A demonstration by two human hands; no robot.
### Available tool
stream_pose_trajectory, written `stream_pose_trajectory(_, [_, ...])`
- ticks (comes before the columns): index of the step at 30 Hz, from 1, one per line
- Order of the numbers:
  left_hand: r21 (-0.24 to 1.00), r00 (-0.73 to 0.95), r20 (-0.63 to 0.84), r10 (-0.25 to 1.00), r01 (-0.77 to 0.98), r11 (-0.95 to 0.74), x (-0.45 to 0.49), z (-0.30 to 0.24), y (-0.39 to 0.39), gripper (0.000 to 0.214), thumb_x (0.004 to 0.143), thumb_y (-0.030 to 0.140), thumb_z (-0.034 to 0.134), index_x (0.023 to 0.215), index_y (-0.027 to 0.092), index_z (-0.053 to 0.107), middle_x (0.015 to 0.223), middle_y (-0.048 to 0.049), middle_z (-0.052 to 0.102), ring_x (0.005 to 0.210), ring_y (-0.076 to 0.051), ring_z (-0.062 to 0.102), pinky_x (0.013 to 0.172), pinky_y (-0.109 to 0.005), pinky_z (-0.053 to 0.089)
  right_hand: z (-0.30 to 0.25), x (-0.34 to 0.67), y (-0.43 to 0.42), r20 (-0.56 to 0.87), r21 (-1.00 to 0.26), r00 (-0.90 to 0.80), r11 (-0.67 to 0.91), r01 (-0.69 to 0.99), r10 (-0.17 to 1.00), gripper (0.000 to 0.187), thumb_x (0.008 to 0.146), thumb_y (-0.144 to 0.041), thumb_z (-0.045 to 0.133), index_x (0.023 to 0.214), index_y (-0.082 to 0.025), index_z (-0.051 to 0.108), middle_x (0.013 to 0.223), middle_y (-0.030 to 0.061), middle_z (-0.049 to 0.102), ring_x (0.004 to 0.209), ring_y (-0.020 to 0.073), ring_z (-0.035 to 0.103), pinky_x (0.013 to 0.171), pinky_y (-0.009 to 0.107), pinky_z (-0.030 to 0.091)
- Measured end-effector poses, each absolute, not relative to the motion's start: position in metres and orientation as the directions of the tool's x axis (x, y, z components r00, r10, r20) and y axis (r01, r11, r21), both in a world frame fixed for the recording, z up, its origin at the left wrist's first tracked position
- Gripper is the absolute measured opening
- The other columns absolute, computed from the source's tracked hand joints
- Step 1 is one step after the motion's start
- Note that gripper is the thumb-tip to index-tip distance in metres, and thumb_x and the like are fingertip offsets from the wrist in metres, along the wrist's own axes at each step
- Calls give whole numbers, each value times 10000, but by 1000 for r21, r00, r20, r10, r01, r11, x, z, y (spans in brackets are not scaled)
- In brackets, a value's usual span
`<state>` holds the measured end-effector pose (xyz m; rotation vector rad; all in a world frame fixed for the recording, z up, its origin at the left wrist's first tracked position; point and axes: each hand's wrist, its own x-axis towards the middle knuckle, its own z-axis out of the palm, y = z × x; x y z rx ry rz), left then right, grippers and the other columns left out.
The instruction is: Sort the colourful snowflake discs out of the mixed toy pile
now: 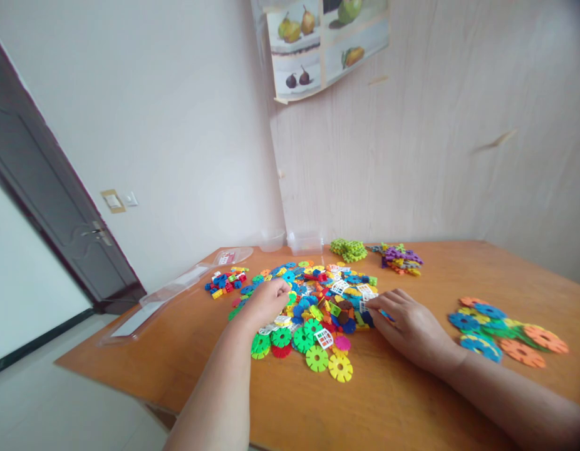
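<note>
A heap of coloured plastic snowflake discs (313, 300) lies on the orange wooden table (403, 401). My left hand (266, 302) rests on the heap's left side with its fingers curled into the pieces; what it holds is hidden. My right hand (409, 326) lies at the heap's right edge, fingertips pinched on a small white and blue piece (367, 307). Loose green, yellow and pink discs (318, 358) lie in front of the heap, between my forearms.
Small bricks (224, 282) sit left of the heap. A green stack (349, 249) and a purple-orange stack (400, 258) stand behind. Large blue and orange discs (501, 332) lie right. A clear lid (172, 294) overhangs the left edge, clear tubs (290, 240) by the wall.
</note>
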<state>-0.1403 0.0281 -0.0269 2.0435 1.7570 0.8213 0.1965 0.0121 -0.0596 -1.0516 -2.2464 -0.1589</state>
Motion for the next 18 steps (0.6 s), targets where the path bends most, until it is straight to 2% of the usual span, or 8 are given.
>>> stream_pose_trajectory(5, [617, 28, 272, 962, 762, -197, -139, -33, 35, 142, 807, 240, 532, 892, 202, 639, 763, 13, 651, 694, -146, 586, 612, -227, 411, -61, 198, 14, 606, -155, -477, 682, 715, 637, 223, 963, -263, 482, 966, -234, 703, 919, 76, 712, 922, 220, 622, 804, 341, 522])
stream_pose_trajectory(8, [644, -15, 324, 946, 736, -209, -135, -30, 35, 113, 793, 241, 553, 860, 196, 632, 739, 14, 639, 675, -142, 576, 606, -228, 399, -63, 197, 15, 599, -164, -480, 684, 710, 641, 215, 967, -274, 484, 976, -233, 695, 924, 74, 705, 923, 223, 617, 804, 347, 517])
stream_pose_trajectory(11, [719, -66, 361, 930, 655, -233, -129, -26, 34, 117, 798, 282, 566, 833, 189, 627, 737, 13, 630, 667, -140, 565, 612, -233, 404, -63, 195, 14, 594, -184, -471, 680, 710, 652, 206, 969, -271, 485, 987, -232, 686, 924, 71, 697, 930, 229, 612, 806, 355, 513])
stream_pose_trajectory(15, [842, -81, 333, 940, 473, -257, -118, -21, 30, 173, 779, 313, 616, 884, 177, 636, 778, 5, 634, 708, -141, 577, 653, -239, 431, -58, 192, 9, 601, -194, -466, 684, 703, 650, 204, 970, -253, 479, 1020, -222, 675, 937, 78, 691, 930, 235, 606, 797, 369, 517])
stream_pose_trajectory(18, [892, -11, 267, 964, 380, -243, -106, -17, 23, 239, 783, 299, 640, 979, 163, 631, 794, 0, 637, 720, -133, 575, 683, -241, 435, -52, 189, 3, 606, -181, -484, 701, 689, 632, 222, 979, -258, 466, 1071, -224, 665, 979, 85, 693, 943, 243, 607, 805, 391, 524])
